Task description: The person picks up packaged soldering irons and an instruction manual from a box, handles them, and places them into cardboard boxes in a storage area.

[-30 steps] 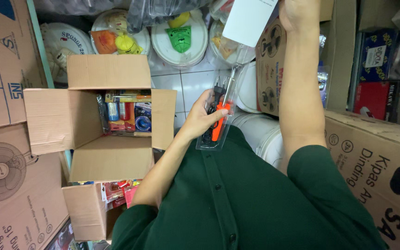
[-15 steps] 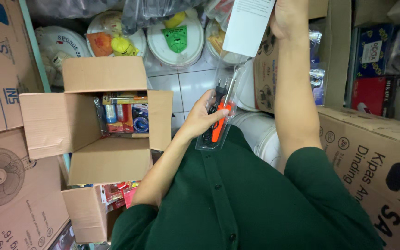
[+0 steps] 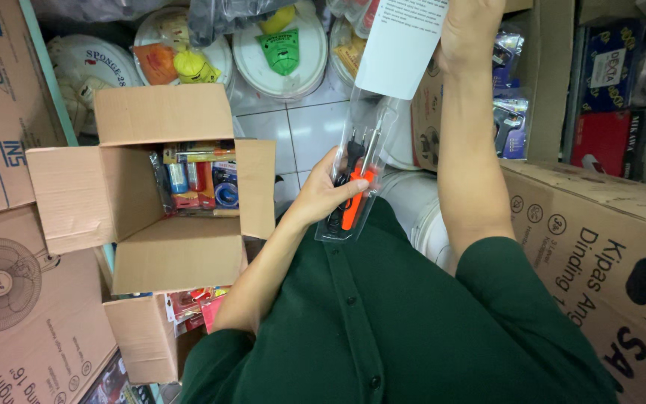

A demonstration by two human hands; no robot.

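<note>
From the head camera, the left hand was closed on the lower end of a clear blister pack holding an orange-handled tool, above the green-shirted lap. The right hand pinched the pack's white card up top. The card might tear loose, dropping the pack beside the open cardboard box.
</note>
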